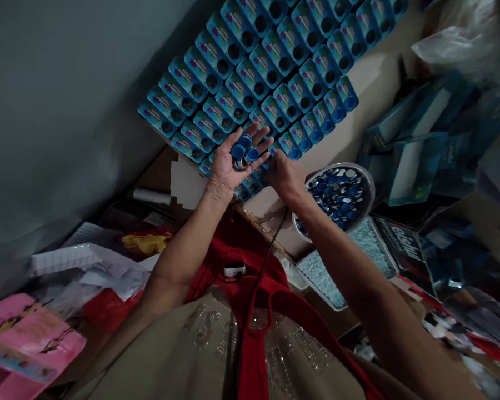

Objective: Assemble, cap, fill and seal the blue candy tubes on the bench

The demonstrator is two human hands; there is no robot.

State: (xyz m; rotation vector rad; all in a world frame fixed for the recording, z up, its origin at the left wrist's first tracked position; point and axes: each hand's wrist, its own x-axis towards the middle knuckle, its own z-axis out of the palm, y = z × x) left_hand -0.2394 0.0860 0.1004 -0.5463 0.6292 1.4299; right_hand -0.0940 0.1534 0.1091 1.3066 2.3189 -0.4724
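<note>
- Clock directions are from the middle of the view. The left hand point(229, 161) sits near centre toward 11, palm up, fingers spread, loosely cupping a few small round blue discs with silvery edges point(245, 141).
- Right hand point(289, 176) is just beside it toward 2, fingers curled in over the cards; can't tell if it's pinching anything.
- Up at 12: slanted rows of glossy blue rectangular cards point(236, 86), each with a round spot. The lower-right row's spots look blue, most others dark.
- At 3: a see-through round bowl point(370, 191), loaded with more blue and silver discs, partly behind the right forearm.
- At 4: a white-rimmed rectangular tray point(315, 288) full of tiny pale-blue bits, just beside the bowl.
</note>
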